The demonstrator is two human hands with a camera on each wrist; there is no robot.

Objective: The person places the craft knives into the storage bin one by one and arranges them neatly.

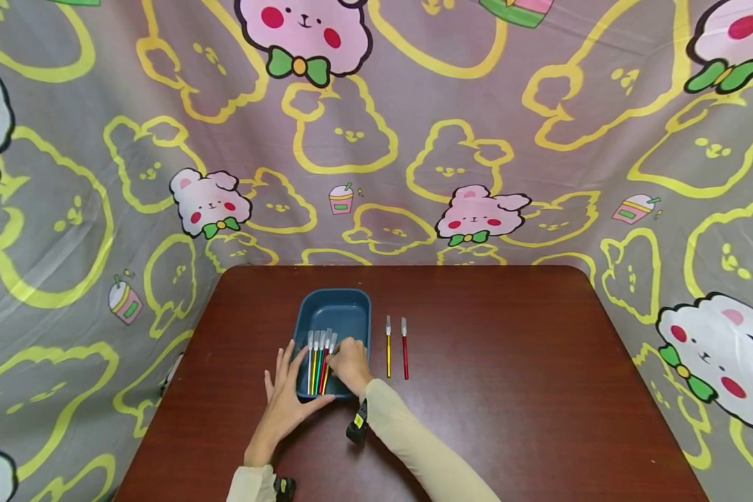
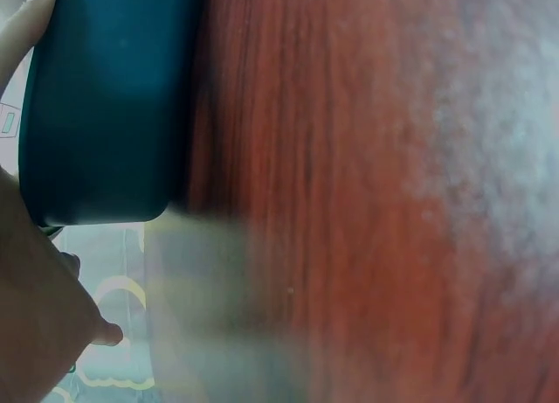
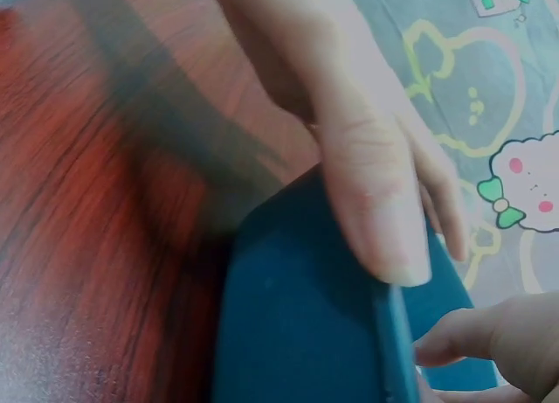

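Note:
In the head view, several slim craft knives with clear caps and silver, yellow, green and red handles lie side by side in a blue tray. My right hand reaches over the tray's right part and pinches the rightmost craft knife, whose capped end shows beyond the fingertips. My left hand spreads straight fingers along the tray's left side, its thumb laid over the near wall in the right wrist view. There, the curled fingers of my right hand dip inside the rim.
Right of the tray, a yellow craft knife and a red craft knife lie apart on the brown wooden table. A patterned curtain hangs around the table's far edge and sides.

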